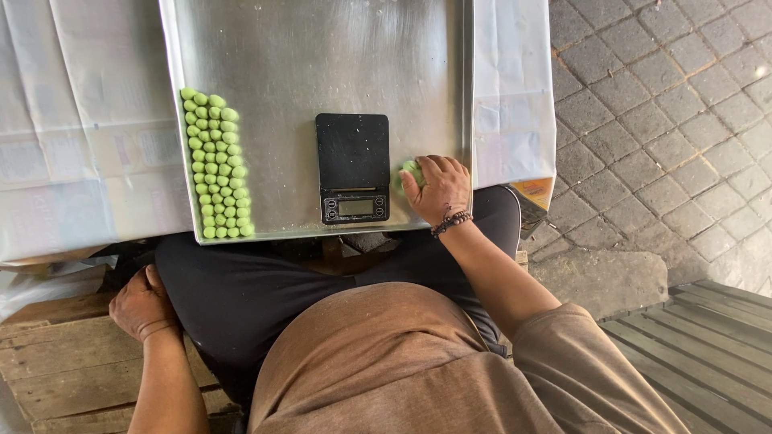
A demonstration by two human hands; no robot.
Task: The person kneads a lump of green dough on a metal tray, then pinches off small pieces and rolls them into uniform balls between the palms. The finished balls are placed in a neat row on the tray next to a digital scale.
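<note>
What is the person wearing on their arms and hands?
Both hands are bare, with no gloves. The right hand has a dark beaded bracelet around its wrist. A loose brown sleeve covers the upper right arm, leaving the forearm bare. The left hand wears no rings or bands that can be seen.

Head cam, looks steeply down, close over tray (322,48).

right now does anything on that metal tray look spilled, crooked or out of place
Nothing stands out. The green balls sit in tidy rows at the left of the tray, the black scale lies square, and the right hand covers a green lump.
</note>
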